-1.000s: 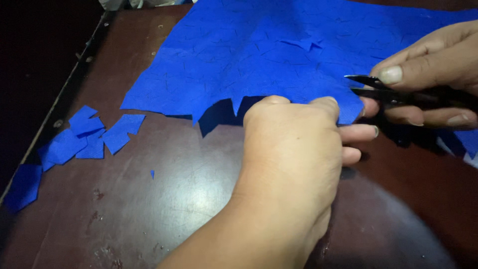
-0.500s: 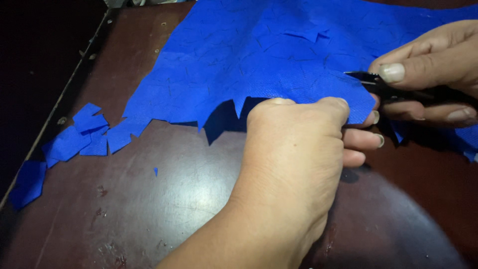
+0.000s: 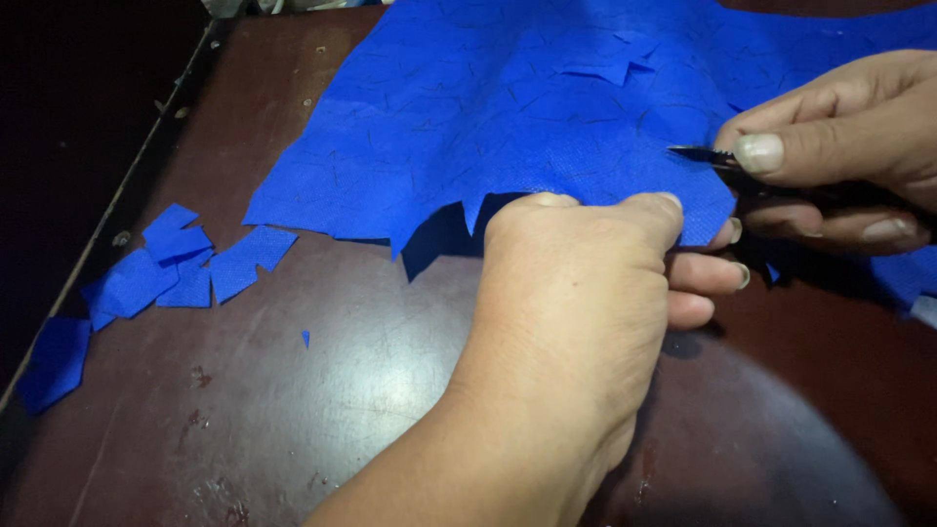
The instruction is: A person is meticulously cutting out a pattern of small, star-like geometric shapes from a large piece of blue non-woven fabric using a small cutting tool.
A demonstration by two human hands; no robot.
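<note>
Head view shows the left hand (image 3: 576,293) pinching the blue cloth (image 3: 508,127) edge on the table (image 3: 293,410), and just to its right, the right hand (image 3: 839,156) grips small black snips (image 3: 722,161) pointing left

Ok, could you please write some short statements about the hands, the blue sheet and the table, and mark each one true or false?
1. The left hand grips the jagged near edge of the blue sheet. True.
2. The right hand holds a dark cutting tool against the sheet. True.
3. The small blue scraps lie to the right of the right hand. False: they lie on the left part of the table, near its edge.
4. The table is white. False: it is dark reddish brown and shiny.
5. The sheet's near edge is straight and smooth. False: it is cut into pointed notches.
</note>
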